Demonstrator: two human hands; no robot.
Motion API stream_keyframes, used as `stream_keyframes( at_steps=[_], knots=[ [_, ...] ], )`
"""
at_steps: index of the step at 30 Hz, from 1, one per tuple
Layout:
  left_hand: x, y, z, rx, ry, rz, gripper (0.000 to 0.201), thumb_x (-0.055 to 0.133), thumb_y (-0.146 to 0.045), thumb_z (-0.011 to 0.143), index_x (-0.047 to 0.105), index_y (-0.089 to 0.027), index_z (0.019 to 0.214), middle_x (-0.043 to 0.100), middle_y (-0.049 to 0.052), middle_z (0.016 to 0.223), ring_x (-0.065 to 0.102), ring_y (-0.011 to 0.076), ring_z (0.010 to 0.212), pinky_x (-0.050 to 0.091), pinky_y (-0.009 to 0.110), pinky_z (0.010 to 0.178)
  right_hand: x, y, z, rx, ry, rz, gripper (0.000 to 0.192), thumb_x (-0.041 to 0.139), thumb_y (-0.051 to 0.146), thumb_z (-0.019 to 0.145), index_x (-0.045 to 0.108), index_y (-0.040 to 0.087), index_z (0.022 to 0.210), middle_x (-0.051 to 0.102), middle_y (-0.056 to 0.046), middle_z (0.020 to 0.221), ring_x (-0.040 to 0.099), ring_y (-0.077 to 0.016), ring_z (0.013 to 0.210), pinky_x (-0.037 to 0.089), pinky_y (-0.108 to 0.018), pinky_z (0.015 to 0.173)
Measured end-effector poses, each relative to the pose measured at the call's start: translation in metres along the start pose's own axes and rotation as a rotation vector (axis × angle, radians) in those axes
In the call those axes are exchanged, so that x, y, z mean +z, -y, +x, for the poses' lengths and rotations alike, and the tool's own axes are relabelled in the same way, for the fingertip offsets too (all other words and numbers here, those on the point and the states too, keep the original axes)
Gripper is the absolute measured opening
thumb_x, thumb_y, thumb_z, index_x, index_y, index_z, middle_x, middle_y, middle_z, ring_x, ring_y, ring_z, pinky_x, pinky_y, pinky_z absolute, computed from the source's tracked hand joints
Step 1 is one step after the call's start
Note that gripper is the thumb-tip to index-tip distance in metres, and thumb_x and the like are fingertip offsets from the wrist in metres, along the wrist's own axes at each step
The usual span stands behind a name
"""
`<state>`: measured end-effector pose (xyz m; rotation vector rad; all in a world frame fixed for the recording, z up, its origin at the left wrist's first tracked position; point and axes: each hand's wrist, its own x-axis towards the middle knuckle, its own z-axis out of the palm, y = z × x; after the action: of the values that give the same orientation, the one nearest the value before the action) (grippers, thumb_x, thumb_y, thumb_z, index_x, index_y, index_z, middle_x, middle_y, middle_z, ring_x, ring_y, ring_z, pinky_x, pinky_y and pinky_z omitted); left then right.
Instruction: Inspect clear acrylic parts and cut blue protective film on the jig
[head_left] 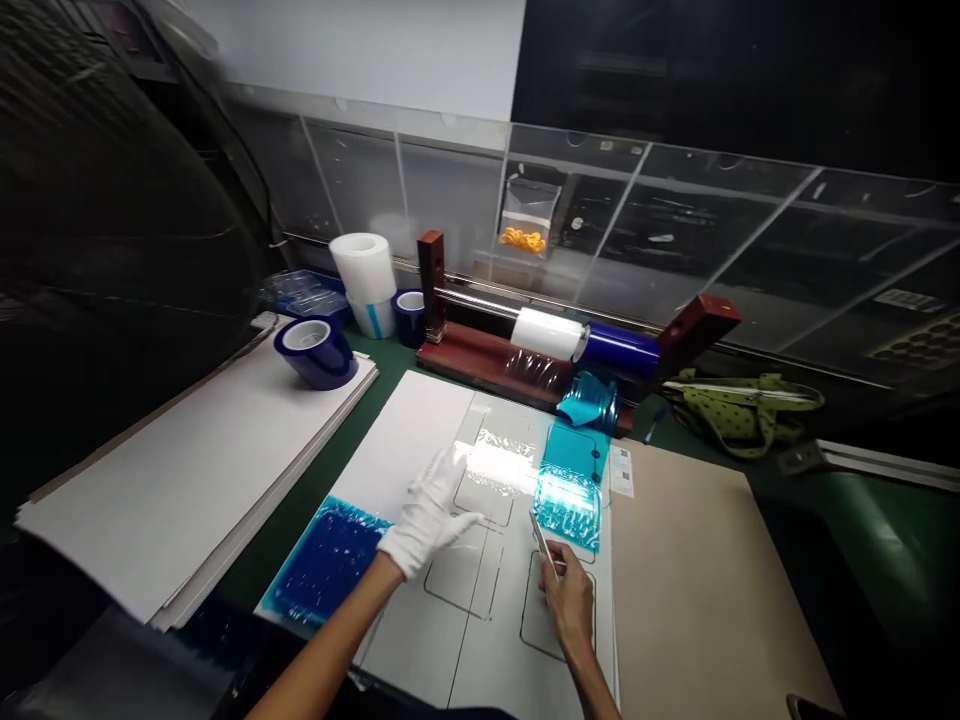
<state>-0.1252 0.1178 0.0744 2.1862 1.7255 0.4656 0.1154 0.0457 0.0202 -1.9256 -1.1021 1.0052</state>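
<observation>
My left hand (pixel 429 515) wears a white glove and lies with its fingers spread at the left edge of a clear film strip (pixel 495 462) on the white board (pixel 442 655). Bare and closed, my right hand (pixel 568 590) grips a slim silver tool (pixel 541 540); whether it is a knife or tweezers I cannot tell. The tool's tip points up the board, just below a teal film strip (pixel 571 485). Dark rounded outlines are drawn on the board. A dark blue film stack (pixel 330 560) lies at the board's lower left.
A wooden stand (pixel 480 358) behind the board carries a white film roll (pixel 550 334) and a blue film roll (pixel 621 348). At left, another blue roll (pixel 315 352) sits on stacked white sheets (pixel 180 470). Brown cardboard (pixel 697 580) and a green pouch (pixel 739 410) are at right.
</observation>
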Motion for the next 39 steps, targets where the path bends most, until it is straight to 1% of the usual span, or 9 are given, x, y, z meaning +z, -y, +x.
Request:
stream_keyframes(
  at_steps=[3,6,15,19,22,25,30,34,39],
  knots=[
    [0.034,-0.021,0.04,0.132,0.125,-0.012,0.093,0.065,-0.063,0.064,0.033,-0.022,0.141,0.033,0.011,0.148,0.024,0.0331,0.137,0.025,0.047,0.112,0.007,0.0,0.015,0.008,-0.058,-0.018,0.035,0.048,0.044,0.073,0.064,0.018,0.089,0.067,-0.008,0.084,0.063,-0.0237,0.072,0.053,-0.032,0.056],
    [0.055,-0.026,0.066,0.211,0.204,-0.018,0.101,0.072,-0.057,0.056,0.034,-0.018,0.141,0.029,0.014,0.149,0.025,0.0354,0.136,0.022,0.045,0.113,0.01,0.001,0.023,0.014,-0.082,-0.027,0.03,0.049,0.04,0.072,0.065,0.019,0.086,0.068,-0.007,0.083,0.064,-0.0243,0.074,0.052,-0.032,0.061],
    [0.075,-0.015,0.084,0.272,0.288,-0.007,0.112,0.077,-0.055,0.048,0.03,-0.015,0.142,0.033,0.018,0.147,0.027,0.0385,0.134,0.02,0.048,0.113,0.022,0.018,0.031,0.023,-0.057,-0.005,0.028,0.05,0.037,0.075,0.068,0.018,0.087,0.069,-0.008,0.084,0.064,-0.0239,0.075,0.051,-0.034,0.07],
    [0.07,-0.017,0.091,0.294,0.257,0.004,0.095,0.072,-0.045,0.061,0.029,-0.017,0.142,0.036,0.015,0.145,0.03,0.035,0.134,0.02,0.046,0.114,0.026,0.021,0.029,0.161,0.021,0.149,0.039,0.056,0.047,0.072,0.068,0.016,0.093,0.068,-0.008,0.081,0.062,-0.0237,0.074,0.054,-0.032,0.06],
    [0.067,-0.015,0.097,0.327,0.231,0.014,0.067,0.054,-0.026,0.08,0.029,-0.025,0.142,0.039,0.008,0.144,0.036,0.0287,0.132,0.024,0.041,0.113,0.024,0.021,0.025,0.235,0.055,0.261,0.047,0.06,0.053,0.07,0.067,0.016,0.097,0.067,-0.009,0.087,0.062,-0.0232,0.075,0.054,-0.031,0.054],
    [0.069,-0.008,0.099,0.346,0.209,0.036,0.06,0.035,-0.008,0.083,0.035,-0.03,0.139,0.039,0.005,0.145,0.038,0.0274,0.131,0.028,0.044,0.111,0.009,0.011,0.023,0.284,0.039,0.287,0.052,0.065,0.057,0.064,0.065,0.016,0.096,0.066,-0.01,0.092,0.062,-0.0245,0.077,0.055,-0.032,0.057],
    [0.07,-0.002,0.067,0.381,0.178,0.065,0.068,0.031,0.001,0.079,0.035,-0.03,0.139,0.04,0.002,0.145,0.038,0.0262,0.132,0.032,0.045,0.111,-0.062,-0.037,0.014,0.288,-0.291,-0.046,0.058,0.056,0.063,0.065,0.059,0.016,0.1,0.064,-0.015,0.1,0.061,-0.0312,0.091,0.051,-0.043,0.079],
    [0.059,-0.011,0.01,0.371,0.128,0.094,0.07,0.032,0.003,0.081,0.028,-0.029,0.143,0.04,0.004,0.145,0.038,0.0223,0.132,0.036,0.043,0.11,-0.118,-0.074,-0.004,0.246,-0.388,-0.388,0.054,0.044,0.059,0.072,0.06,0.018,0.103,0.063,-0.016,0.107,0.056,-0.0368,0.1,0.044,-0.05,0.085],
    [0.06,-0.021,-0.075,0.374,0.078,0.16,0.079,0.03,0.009,0.078,0.019,-0.031,0.145,0.042,0.004,0.143,0.042,0.021,0.129,0.041,0.041,0.106,-0.137,-0.085,-0.03,0.07,-0.456,-0.415,0.05,0.042,0.051,0.075,0.059,0.017,0.106,0.063,-0.016,0.108,0.055,-0.0344,0.101,0.043,-0.047,0.086]
  ],
)
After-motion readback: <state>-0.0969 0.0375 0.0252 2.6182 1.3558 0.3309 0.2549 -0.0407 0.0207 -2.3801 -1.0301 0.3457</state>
